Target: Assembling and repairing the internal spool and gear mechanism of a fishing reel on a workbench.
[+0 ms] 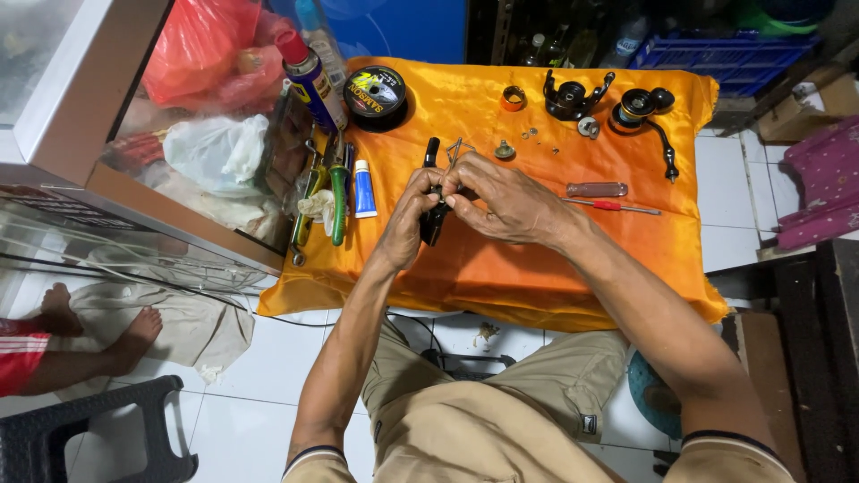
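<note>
Both hands meet over the middle of the orange cloth (501, 268): the left hand (417, 207) is wrapped around a black reel part (433, 219), fingers closed on it, while the right hand (501, 199) pinches at its top end, fingertips closed on something small, with a thin wire bail (456, 148) poking up just beyond. This looks like fine fitting work on a stripped-down fishing reel, and the next move likely calls for a steady pinch and careful alignment. Right of the hands lie two screwdrivers (608, 197); far side, a line spool (375, 92), reel body (573, 97) and handle (649, 116); left, a blue tube (363, 190) and spray can (309, 76). What the right fingertips actually hold is hidden.
</note>
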